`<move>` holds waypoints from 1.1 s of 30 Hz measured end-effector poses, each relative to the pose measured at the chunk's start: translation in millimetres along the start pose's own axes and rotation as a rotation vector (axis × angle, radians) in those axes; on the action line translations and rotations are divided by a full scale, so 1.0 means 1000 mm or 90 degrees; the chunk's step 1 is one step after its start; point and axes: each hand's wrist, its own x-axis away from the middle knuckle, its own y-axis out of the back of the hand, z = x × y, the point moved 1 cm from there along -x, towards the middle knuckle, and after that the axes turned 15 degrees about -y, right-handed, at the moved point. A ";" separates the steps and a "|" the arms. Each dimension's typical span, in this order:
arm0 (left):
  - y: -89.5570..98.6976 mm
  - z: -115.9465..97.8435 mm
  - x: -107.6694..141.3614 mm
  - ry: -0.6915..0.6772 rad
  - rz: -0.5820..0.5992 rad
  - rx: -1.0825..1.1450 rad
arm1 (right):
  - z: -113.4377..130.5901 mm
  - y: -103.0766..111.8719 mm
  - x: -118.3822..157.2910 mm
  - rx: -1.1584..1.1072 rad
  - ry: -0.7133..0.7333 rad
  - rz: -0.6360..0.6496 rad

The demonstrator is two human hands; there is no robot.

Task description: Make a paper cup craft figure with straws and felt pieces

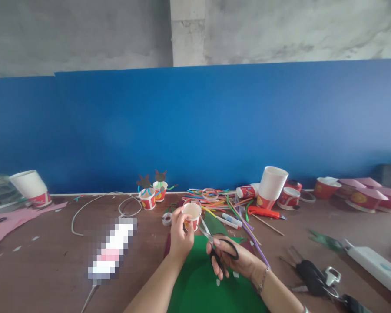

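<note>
My left hand (180, 234) is wrapped round a red and white paper cup (192, 211), its open mouth tilted up toward me. In my right hand (230, 254) is a pair of scissors (208, 232) with black handles; my fingers are in the loops. The blades are spread, and their tips lie close to the cup's right side. Whether they touch the paper I cannot tell. Beneath both hands lies a green sheet (195, 282) with small white scraps on it. A roll of tape (167, 218) stands just left of the cup.
Behind are two cups with dark animal figures (147, 198), coloured pipe cleaners (215, 200), markers (231, 221), an orange cutter (263, 212) and stacked cups (272, 187). Keys (316, 278) and a white power strip (374, 265) lie right. A blurred phone-like object (112, 248) and pink paper (16, 224) are left.
</note>
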 end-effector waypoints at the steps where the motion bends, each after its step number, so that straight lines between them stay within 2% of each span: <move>1: 0.000 0.000 0.000 0.000 -0.001 -0.001 | 0.000 0.000 0.000 0.000 0.001 -0.001; 33: -0.005 0.005 0.004 -0.009 0.044 -0.001 | -0.004 0.004 -0.003 0.029 -0.026 -0.047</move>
